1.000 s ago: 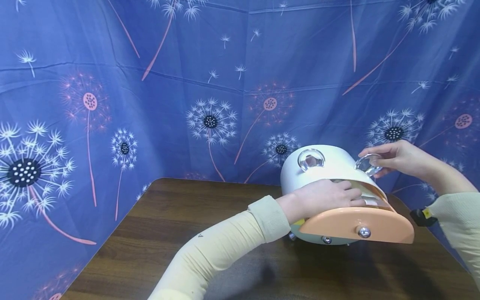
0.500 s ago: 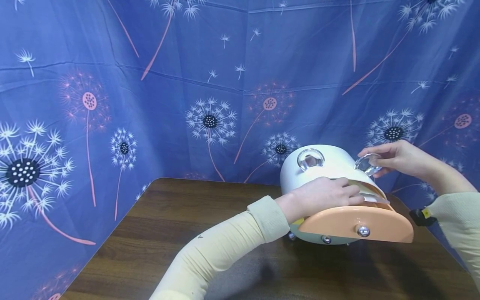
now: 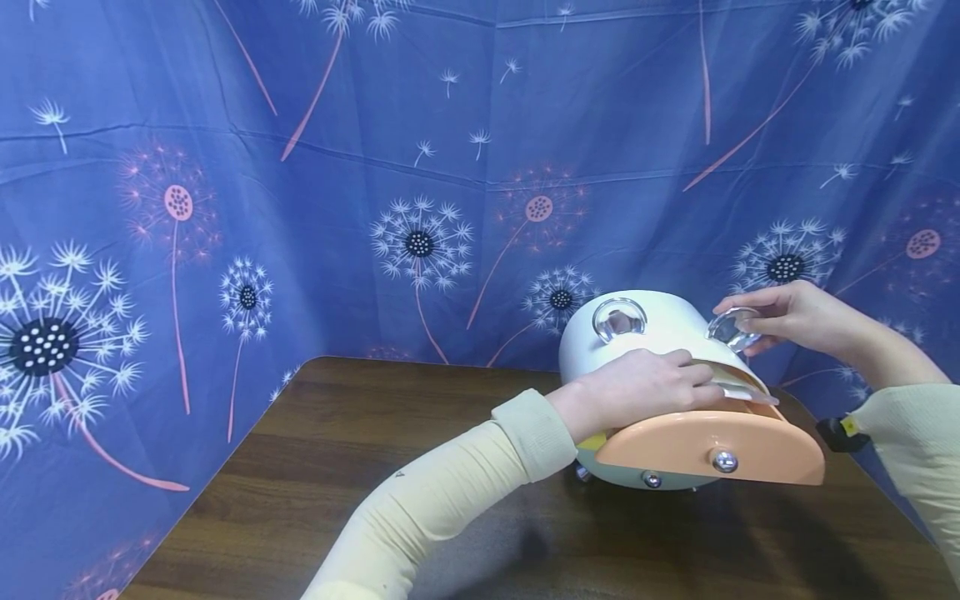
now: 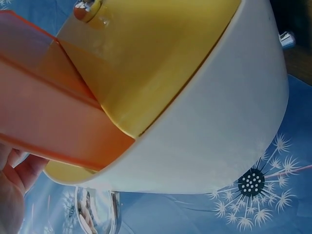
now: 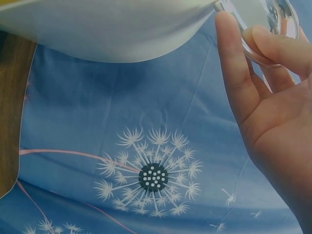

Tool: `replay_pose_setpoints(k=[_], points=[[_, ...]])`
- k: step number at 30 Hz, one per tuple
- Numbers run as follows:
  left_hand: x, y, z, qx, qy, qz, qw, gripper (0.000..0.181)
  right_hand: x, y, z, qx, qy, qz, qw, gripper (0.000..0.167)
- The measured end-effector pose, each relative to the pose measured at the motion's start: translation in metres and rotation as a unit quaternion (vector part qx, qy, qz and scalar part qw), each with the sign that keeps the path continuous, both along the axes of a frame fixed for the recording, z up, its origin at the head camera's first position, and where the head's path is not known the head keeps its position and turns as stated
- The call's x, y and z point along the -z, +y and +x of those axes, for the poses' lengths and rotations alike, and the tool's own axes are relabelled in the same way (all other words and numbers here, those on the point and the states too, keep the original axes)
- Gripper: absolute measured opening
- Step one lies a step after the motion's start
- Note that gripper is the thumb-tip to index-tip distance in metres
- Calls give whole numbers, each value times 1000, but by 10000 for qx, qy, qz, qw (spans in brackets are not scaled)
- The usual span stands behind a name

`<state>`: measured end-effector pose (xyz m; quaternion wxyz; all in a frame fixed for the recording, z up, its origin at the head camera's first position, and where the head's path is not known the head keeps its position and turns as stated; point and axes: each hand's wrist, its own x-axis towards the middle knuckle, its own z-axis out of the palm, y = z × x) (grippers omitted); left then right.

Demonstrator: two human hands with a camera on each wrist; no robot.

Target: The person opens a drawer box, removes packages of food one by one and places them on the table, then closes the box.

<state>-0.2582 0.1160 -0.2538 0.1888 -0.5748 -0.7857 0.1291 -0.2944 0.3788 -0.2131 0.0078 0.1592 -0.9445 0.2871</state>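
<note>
A small white rounded cabinet stands on the table's right side, its peach-orange drawer pulled out. My left hand reaches over the drawer, its curled fingertips down inside and partly hidden. A flat whitish piece shows by these fingers, which appear to pinch it; its kind is unclear. In the left wrist view the fingers lie at the drawer's rim. My right hand pinches the chrome round ear on the cabinet's top right between thumb and fingers, also seen in the right wrist view.
A second chrome ear sits on the cabinet's top left. Below the orange drawer are a yellow drawer and a pale green lowest section with a chrome knob. Blue dandelion cloth hangs behind the brown wooden table.
My left hand has risen slightly and drawn back a little leftward. The flat whitish piece in the drawer has tilted up with it. My right hand stays on the chrome ear.
</note>
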Motion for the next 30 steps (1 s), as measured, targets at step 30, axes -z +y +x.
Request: replay_pose_setpoints(k=[30], points=[[-11,-9,11,-189,179,491,9985,46,0,0,-2,78,-131,145,9998,41]])
